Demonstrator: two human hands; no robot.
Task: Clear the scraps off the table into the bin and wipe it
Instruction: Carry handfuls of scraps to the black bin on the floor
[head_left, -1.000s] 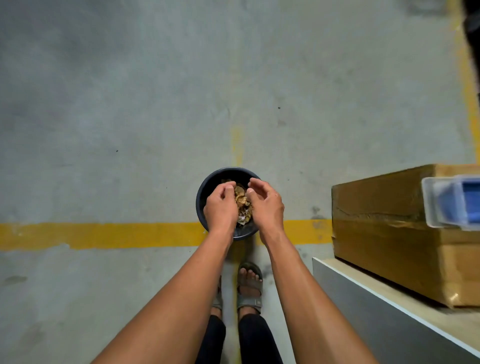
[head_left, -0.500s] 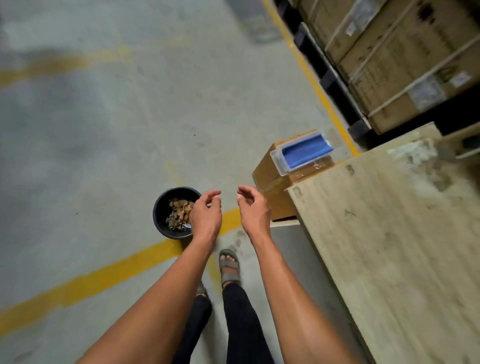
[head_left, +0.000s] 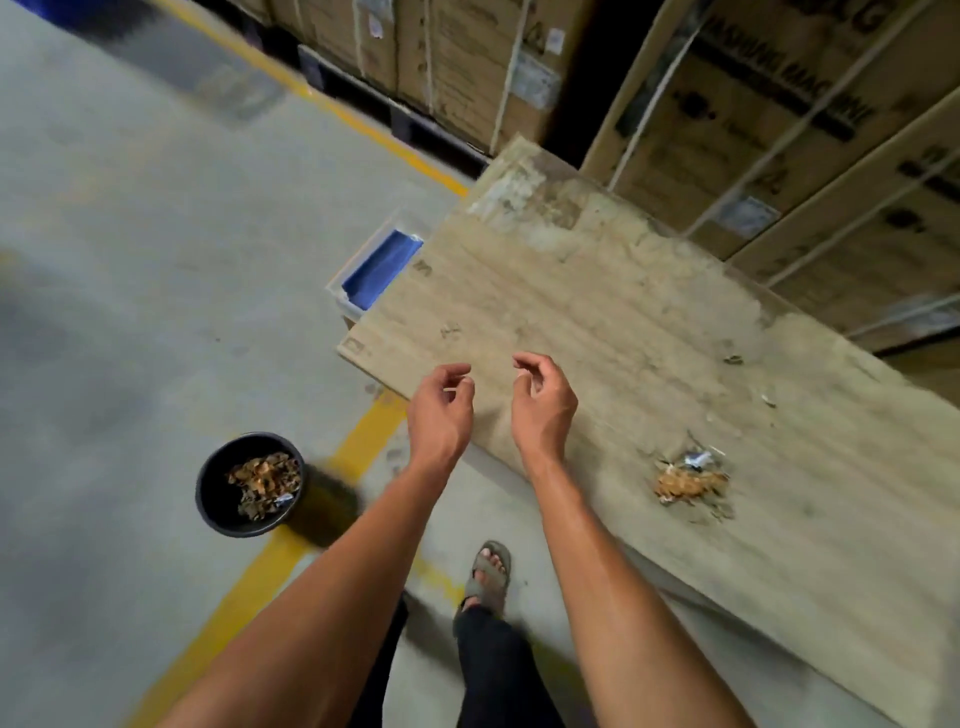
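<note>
Grey concrete floor (head_left: 156, 249) bore yellow lines (head_left: 260, 587); strapped cardboard boxes (head_left: 753, 119) stood stacked along the far side, in dim light

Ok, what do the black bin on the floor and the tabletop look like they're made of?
The bin looks like plastic: smooth, matte black, a round moulded rim, though blur leaves that open. The tabletop looks like pale wood or a wood-grain laminate: streaky grain runs along it, with worn, stained patches at the far end. Which of the two, the view cannot settle.

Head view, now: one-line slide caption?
Both hands, left and right, empty over the table; scrap pile remains, bin on floor.
</note>
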